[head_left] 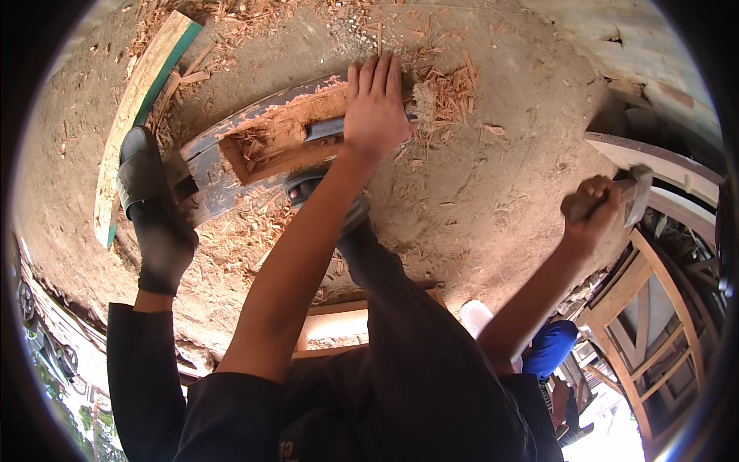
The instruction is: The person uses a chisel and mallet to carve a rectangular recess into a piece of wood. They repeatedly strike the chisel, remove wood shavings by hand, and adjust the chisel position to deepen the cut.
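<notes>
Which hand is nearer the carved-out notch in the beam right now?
Left. The left hand rests on the beam at the notch, gripping a chisel; the right hand is raised well off to the side, holding a hammer.

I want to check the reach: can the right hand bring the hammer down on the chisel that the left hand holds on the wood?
Probably yes. The right hand holds the hammer raised to the side, and nothing lies between it and the chisel under the left hand.
</notes>
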{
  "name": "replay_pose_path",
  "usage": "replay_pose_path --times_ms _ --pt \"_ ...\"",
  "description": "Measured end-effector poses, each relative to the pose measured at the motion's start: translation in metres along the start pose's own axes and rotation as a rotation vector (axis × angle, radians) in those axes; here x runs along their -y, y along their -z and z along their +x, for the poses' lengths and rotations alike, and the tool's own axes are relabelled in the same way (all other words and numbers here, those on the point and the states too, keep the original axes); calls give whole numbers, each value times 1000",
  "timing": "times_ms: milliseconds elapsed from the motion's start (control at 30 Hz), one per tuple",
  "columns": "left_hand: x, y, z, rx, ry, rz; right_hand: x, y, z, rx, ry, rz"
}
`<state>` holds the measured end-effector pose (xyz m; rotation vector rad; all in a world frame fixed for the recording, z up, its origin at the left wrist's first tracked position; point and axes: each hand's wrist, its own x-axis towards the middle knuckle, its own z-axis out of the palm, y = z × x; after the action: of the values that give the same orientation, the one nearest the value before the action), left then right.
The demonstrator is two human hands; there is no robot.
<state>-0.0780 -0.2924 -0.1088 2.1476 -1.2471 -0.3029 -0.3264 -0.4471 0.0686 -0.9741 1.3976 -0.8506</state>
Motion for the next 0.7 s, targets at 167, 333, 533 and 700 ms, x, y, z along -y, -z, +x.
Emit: replay_pose_path --times_ms 167,333,533,700 --pt "0 -4 2 -11 14 22 -118 -74 -93 459 -273 -669" --pt "5 2 -2 15 13 -17 -84 -70 -82 427 -488 -414" --pt "7 5 -2 37 11 59 -8 14 -12 33 -56 -139" --pt "0 0 1 3 0 4 -77 -48 -30 -390 293 -340"
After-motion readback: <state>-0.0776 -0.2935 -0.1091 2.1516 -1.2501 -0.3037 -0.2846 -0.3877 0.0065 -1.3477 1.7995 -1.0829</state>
